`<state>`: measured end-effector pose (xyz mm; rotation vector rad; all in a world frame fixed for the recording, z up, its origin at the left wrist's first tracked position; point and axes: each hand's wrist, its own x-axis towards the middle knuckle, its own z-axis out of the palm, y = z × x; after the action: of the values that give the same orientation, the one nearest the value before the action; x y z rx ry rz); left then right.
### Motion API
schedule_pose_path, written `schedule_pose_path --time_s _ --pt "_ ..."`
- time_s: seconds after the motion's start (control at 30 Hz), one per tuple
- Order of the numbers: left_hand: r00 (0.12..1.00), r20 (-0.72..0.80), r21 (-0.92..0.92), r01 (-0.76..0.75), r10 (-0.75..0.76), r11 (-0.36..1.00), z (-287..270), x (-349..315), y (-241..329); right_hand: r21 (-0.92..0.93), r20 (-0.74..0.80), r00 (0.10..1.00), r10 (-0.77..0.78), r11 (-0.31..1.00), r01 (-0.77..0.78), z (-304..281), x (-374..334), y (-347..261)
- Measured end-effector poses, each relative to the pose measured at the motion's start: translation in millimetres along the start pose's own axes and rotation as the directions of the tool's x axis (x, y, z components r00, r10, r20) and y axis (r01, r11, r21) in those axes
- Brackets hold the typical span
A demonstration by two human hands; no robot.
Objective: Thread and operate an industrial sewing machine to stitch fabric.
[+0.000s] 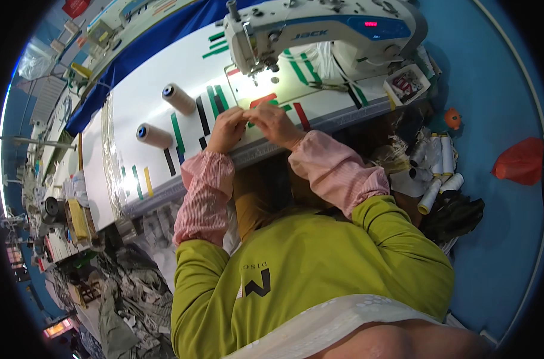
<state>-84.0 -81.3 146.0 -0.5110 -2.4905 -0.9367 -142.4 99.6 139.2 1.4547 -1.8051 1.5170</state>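
Observation:
My left hand [226, 130] and my right hand [273, 124] meet at the front edge of the white sewing table [146, 78]. Both have their fingers pinched together, the tips touching or nearly so. Whatever lies between them is too small or hidden to make out. Just beyond my right hand is a red strip [263, 100], below the needle area of a white and blue sewing machine [248, 57]. Another red strip [301, 116] lies to its right. Green strips [220, 96] and a black strip [202, 115] lie left of and beyond my left hand.
Two thread cones [179, 99] lie tilted on the table's left half. A small white box [407, 85] of bits sits at the right end, with small metal snips [330, 87] left of it. White thread spools [447, 154] and a black bag [454, 212] are heaped lower right.

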Motion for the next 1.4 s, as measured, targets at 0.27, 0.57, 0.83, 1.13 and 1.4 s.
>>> schedule_pose_path --time_s 0.27,0.57,0.83,1.13,1.4 --pt "0.999 -0.026 -0.016 -0.047 0.047 0.999 -3 5 8 -0.079 -0.018 0.940 0.342 0.936 -0.342 -57 -17 11" --pt "0.990 -0.126 -0.013 -0.060 0.058 0.998 -1 3 9 -0.181 0.034 0.974 0.224 0.960 -0.215 -50 -22 16" --pt "0.983 -0.174 -0.004 -0.057 0.056 0.998 -5 2 12 -0.186 0.013 0.972 0.236 0.955 -0.230 -50 -22 12" --pt "0.978 -0.204 0.003 -0.051 0.051 0.999 -5 0 11 -0.191 0.003 0.972 0.236 0.954 -0.231 -50 -23 12" --pt "0.978 -0.206 0.021 -0.039 0.042 0.999 -5 0 8 -0.191 -0.007 0.978 0.209 0.960 -0.207 -50 -21 12"
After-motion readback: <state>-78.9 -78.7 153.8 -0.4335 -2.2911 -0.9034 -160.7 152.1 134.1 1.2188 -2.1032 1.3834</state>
